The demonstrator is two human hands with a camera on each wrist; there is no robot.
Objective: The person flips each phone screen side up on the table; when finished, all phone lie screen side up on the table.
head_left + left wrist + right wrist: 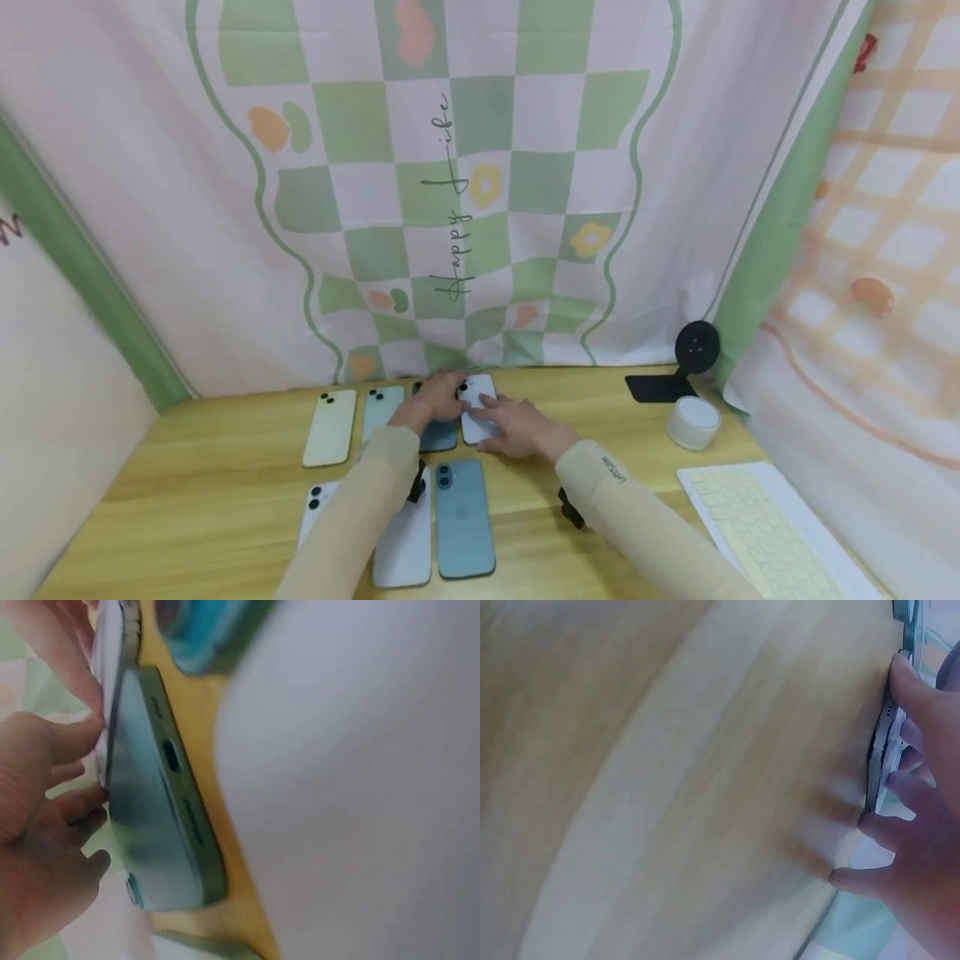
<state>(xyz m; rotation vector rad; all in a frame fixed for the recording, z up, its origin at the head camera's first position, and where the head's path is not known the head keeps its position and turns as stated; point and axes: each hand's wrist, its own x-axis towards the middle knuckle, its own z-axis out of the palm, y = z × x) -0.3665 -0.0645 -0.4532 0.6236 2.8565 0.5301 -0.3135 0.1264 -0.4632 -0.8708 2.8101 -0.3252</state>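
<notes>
A white phone (pixel 476 432) lies back-up in the far row on the table. My right hand (pixel 521 427) spans it from the right; in the right wrist view, the thumb is at one end of its edge and the fingers (pixel 889 829) lie along the side. On its left, my left hand (pixel 441 395) reaches over a dark teal phone (pixel 439 437), thumb and fingertips touching the white phone's edge in the left wrist view. Further left lie a pale green phone (pixel 384 408) and a cream phone (pixel 330 428).
Nearer me lie a blue phone (pixel 465 518), a white phone (pixel 405 542) and another white phone (pixel 315 504) partly under my left sleeve. On the right stand a black stand (pixel 696 348), a round white container (pixel 693 423) and a keyboard (pixel 772 525). A curtain (pixel 480 208) hangs behind.
</notes>
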